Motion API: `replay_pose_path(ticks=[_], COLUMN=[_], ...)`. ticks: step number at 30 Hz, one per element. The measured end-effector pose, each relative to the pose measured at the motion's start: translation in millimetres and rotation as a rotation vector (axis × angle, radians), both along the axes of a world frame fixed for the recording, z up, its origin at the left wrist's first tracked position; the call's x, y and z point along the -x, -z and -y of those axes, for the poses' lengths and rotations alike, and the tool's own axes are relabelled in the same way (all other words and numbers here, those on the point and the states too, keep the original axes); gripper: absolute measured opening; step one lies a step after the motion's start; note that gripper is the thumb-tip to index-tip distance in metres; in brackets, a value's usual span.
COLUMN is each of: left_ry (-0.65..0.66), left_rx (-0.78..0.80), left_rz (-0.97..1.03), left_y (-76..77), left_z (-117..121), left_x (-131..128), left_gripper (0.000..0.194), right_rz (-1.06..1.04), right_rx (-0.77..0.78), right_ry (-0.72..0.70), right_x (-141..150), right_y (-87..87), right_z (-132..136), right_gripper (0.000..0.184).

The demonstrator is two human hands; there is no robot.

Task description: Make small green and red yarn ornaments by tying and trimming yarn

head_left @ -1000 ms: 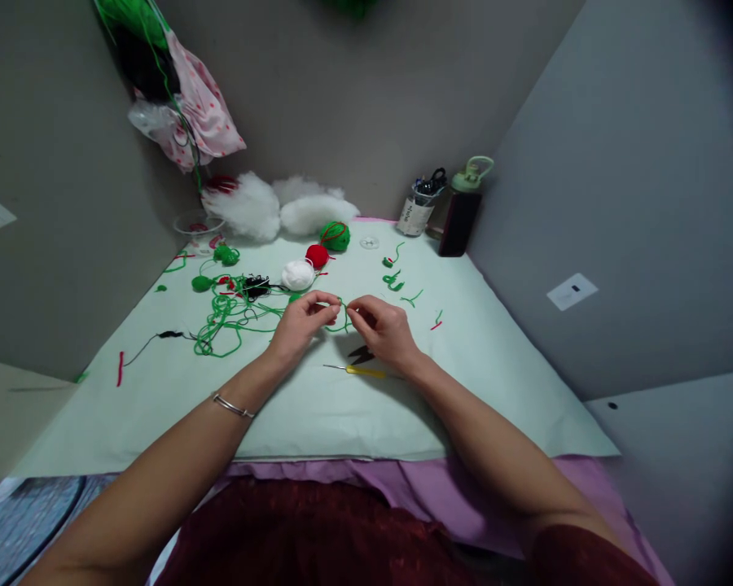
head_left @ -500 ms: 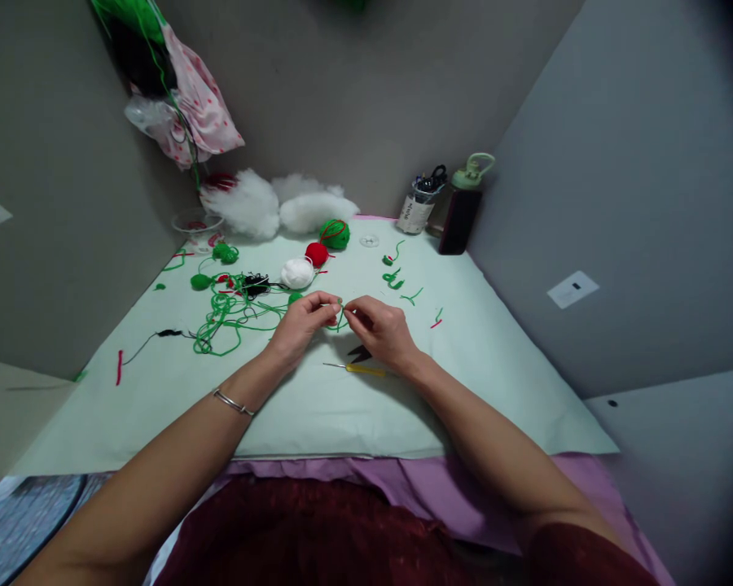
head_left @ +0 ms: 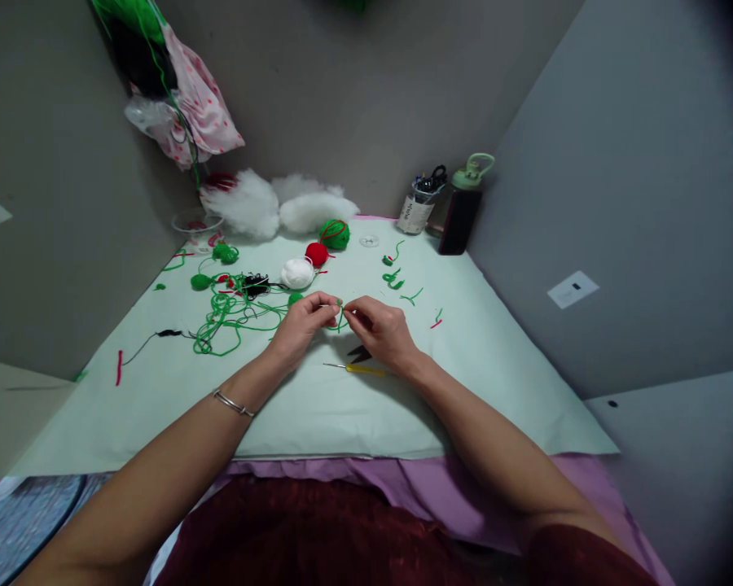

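Note:
My left hand [head_left: 305, 324] and my right hand [head_left: 379, 327] meet over the middle of the table, fingertips almost touching. Both pinch a small piece of green yarn [head_left: 340, 319], whose loose strands hang between them. Its exact shape is mostly hidden by my fingers. Under my right hand lie dark-bladed scissors [head_left: 360, 353], partly covered. Just nearer to me rests a crochet hook [head_left: 363, 369] with a yellow handle and a thin metal shaft pointing left. A green yarn ball [head_left: 295, 299] sits right behind my left hand.
Tangled green yarn [head_left: 220, 325] spreads on the left. Behind my hands are a white yarn ball [head_left: 296, 274], a red one [head_left: 316, 254] and a green one [head_left: 335, 235]. White stuffing [head_left: 250, 207], a pen cup [head_left: 415, 212] and a bottle [head_left: 463, 207] line the back.
Hardly anything differs. The loose green strand between my fingers has shifted slightly; both hands keep their place and their pinch.

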State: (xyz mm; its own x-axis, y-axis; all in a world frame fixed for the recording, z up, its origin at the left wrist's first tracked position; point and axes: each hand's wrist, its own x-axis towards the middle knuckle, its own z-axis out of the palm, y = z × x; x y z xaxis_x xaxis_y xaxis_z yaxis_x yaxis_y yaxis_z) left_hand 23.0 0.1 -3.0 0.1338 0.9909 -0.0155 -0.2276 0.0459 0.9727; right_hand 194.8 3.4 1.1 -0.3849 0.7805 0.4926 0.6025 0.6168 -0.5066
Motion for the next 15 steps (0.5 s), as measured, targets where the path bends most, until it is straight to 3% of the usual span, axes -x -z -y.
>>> replay_pose_path(ticks=[6, 15], left_ry=[-0.004, 0.000], left_rx=[0.029, 0.065], left_rz=[0.011, 0.010], left_y=[-3.4, -5.3], left_z=[1.8, 3.0], left_x=[-0.1, -0.1], left_gripper=[0.012, 0.014], right_rz=[0.035, 0.017], right_rx=[-0.094, -0.112], right_ry=[0.029, 0.036], right_x=[-2.7, -6.0], right_y=[5.5, 7.9], right_z=[-5.7, -9.5], right_gripper=[0.016, 0.014])
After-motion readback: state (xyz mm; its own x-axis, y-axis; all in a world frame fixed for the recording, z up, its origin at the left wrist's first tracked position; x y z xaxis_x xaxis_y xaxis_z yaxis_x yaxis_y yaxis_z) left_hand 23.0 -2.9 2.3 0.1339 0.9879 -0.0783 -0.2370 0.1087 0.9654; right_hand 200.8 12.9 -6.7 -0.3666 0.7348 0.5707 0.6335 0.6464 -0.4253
